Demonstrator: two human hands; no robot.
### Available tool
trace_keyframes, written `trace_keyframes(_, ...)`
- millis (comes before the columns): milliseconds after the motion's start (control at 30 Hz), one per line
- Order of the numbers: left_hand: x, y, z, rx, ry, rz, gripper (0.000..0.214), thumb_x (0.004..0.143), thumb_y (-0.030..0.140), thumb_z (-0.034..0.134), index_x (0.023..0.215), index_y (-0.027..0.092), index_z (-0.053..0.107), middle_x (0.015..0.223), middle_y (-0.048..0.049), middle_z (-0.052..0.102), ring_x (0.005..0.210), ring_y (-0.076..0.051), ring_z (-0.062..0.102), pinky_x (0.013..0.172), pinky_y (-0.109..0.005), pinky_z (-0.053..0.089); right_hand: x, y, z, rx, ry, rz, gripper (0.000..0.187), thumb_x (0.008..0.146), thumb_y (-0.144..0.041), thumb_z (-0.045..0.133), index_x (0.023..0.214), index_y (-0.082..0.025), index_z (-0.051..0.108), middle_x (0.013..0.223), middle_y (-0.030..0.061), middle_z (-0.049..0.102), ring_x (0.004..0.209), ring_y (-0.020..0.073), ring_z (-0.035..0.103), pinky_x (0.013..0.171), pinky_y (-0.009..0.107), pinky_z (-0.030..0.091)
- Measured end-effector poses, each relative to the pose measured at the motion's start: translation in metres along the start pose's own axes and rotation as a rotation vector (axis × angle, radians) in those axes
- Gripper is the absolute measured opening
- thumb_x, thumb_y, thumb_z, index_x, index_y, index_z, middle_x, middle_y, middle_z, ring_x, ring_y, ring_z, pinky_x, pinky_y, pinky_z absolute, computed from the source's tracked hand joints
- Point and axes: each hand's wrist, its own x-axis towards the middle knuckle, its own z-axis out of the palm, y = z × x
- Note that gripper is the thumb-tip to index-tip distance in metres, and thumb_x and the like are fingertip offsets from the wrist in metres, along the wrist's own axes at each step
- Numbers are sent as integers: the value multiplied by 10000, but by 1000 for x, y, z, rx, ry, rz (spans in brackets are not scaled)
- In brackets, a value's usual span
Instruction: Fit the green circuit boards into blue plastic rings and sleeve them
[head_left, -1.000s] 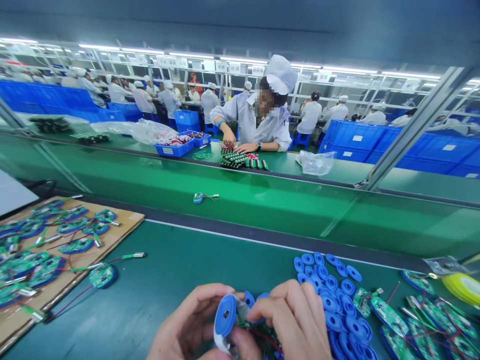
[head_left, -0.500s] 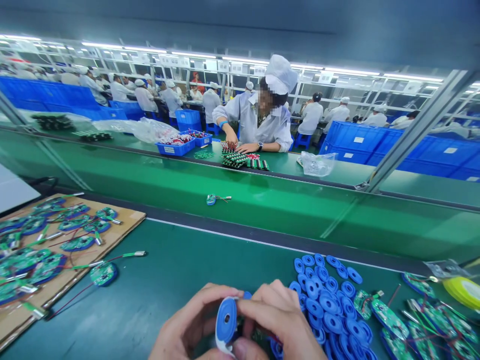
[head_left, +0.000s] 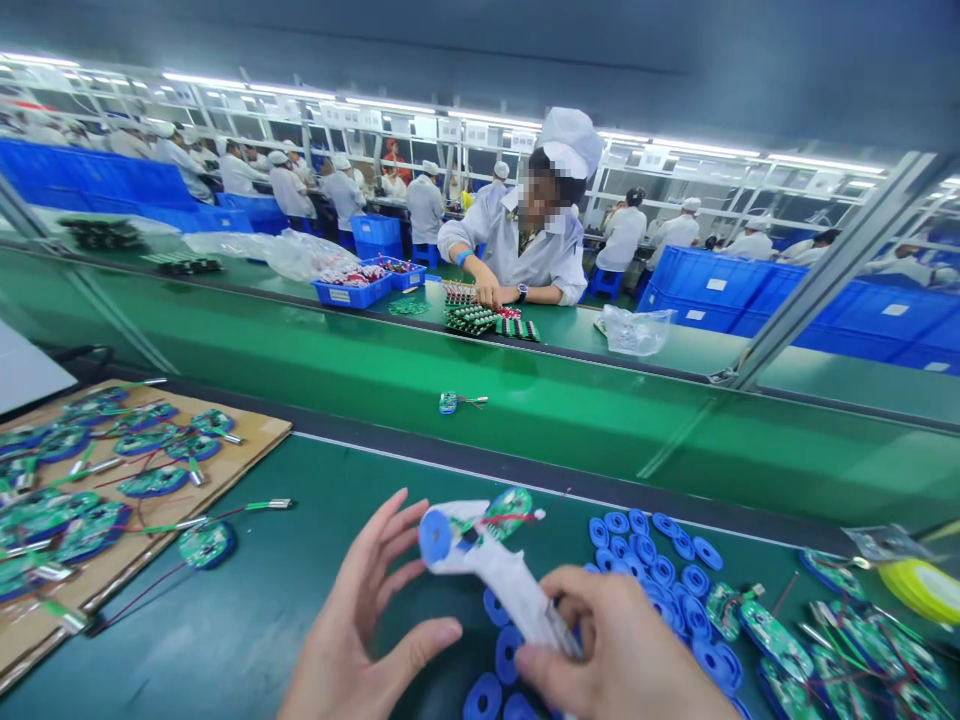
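My right hand pinches the near end of a crumpled white strip, beside a shiny part I cannot make out. At the strip's far end is a blue oval foam ring; whether it is stuck on cannot be told. Just behind them is a green circuit board with a red wire and a white tip. My left hand is open beside the ring, fingers and thumb spread, holding nothing. Loose blue foam rings lie heaped by my right hand, several more beneath the strip.
Wired circuit boards cover a cardboard sheet at left; one board lies beside it. More boards and a yellow roll are at right. Past the dark ledge, a single board rests on green. A co-worker sits opposite.
Both hands held the blue foam ring close together; now my left hand has let go and spread out. My right hand moved right with the white strip. The far single board shifted right.
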Motion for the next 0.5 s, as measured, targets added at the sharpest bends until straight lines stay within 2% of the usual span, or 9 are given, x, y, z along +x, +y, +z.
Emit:
trace_keyframes(33, 0, -4, 2, 74, -46, 11, 651, 687, 280, 697, 1234, 442, 385, 1197, 31, 555, 1058, -217, 550, 833, -315, 514, 4, 0, -13, -25, 26, 33, 196, 632, -381, 616, 764, -241, 655, 548, -43, 610, 488, 128, 538, 406, 193, 323)
trace_keyframes(100, -2, -12, 6, 228, -221, 21, 530, 675, 223, 687, 1137, 413, 509, 1081, 19, 587, 923, -203, 588, 750, -307, 522, 15, 4, -44, -112, 98, 96, 217, 687, -382, 563, 821, -237, 650, 580, -34, 629, 503, 137, 564, 448, 206, 368)
trace_keyframes(167, -5, -17, 12, 345, -402, 10, 446, 637, 155, 681, 1025, 359, 597, 1013, 9, 589, 838, -182, 590, 714, -290, 507, 32, 16, -75, -230, 224, 141, 275, 716, -391, 547, 891, -206, 651, 678, 21, 666, 616, 187, 606, 548, 249, 403)
trace_keyframes(200, -7, -18, 14, 387, -460, 3, 445, 625, 135, 673, 1014, 341, 603, 1007, 6, 583, 818, -172, 587, 711, -282, 501, 42, 25, -90, -297, 285, 176, 312, 718, -401, 552, 917, -183, 650, 733, 60, 676, 679, 223, 616, 592, 279, 409)
trace_keyframes(267, -7, -21, 14, 449, -495, 15, 459, 638, 125, 638, 1045, 328, 577, 1018, 5, 572, 802, -157, 585, 707, -267, 494, 62, 43, -112, -399, 365, 227, 375, 725, -431, 557, 965, -155, 644, 868, 121, 676, 822, 293, 611, 655, 328, 416)
trace_keyframes(333, -1, -24, 5, 518, -475, 63, 396, 706, 145, 565, 1058, 325, 549, 1024, 1, 564, 803, -154, 589, 705, -260, 493, 78, 58, -125, -471, 398, 253, 403, 745, -446, 544, 995, -144, 636, 973, 151, 654, 920, 337, 582, 681, 362, 416)
trace_keyframes(400, 10, -27, -17, 650, -388, 103, 291, 789, 197, 478, 1053, 307, 534, 1050, -19, 553, 845, -171, 597, 744, -280, 491, 88, 64, -126, -515, 391, 245, 377, 770, -438, 527, 987, -153, 642, 995, 152, 647, 930, 342, 580, 680, 374, 420)
trace_keyframes(433, 17, -29, -32, 755, -320, 113, 253, 828, 249, 438, 1062, 292, 523, 1077, -41, 543, 894, -194, 593, 784, -304, 483, 92, 64, -124, -531, 379, 228, 350, 781, -427, 520, 969, -161, 649, 975, 149, 653, 912, 334, 589, 673, 373, 423)
trace_keyframes(500, 32, -33, -66, 1036, -84, 131, 286, 851, 331, 389, 1091, 219, 496, 1123, -108, 516, 1009, -264, 552, 882, -380, 435, 100, 57, -115, -559, 348, 172, 283, 804, -391, 509, 919, -182, 660, 920, 132, 666, 868, 307, 608, 659, 363, 431)
